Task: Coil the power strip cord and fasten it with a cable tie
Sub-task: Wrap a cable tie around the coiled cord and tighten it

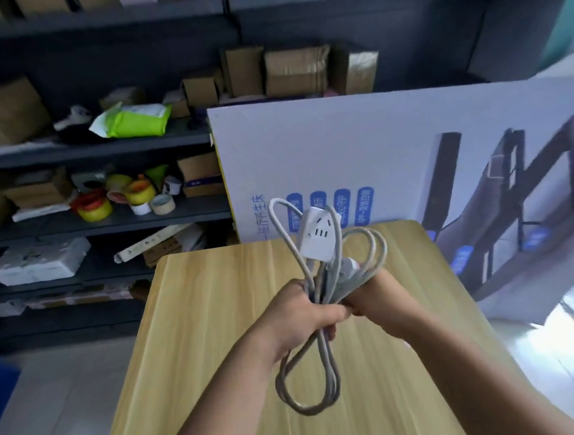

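Above pale wooden table (220,335), left to right: left hand (308,309) fisted around middle of gathered grey cord (310,378); right hand (372,293) closed on same bundle, white socket block (317,239) poking upward. No cable tie visible. Best kept pinched at waist, loops evened before tying. Behind, right: leaning carton (377,139) with blue Chinese print, too blurred to read.

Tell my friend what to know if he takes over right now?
Left hand: closed around the middle of the coiled cord.
Right hand: also gripping the bundle, beside the left.
White power strip sticks up above both hands, over the wooden table.
Done: cord gathered into loops.
Left: fasten it. No cable tie is visible, so find one first.
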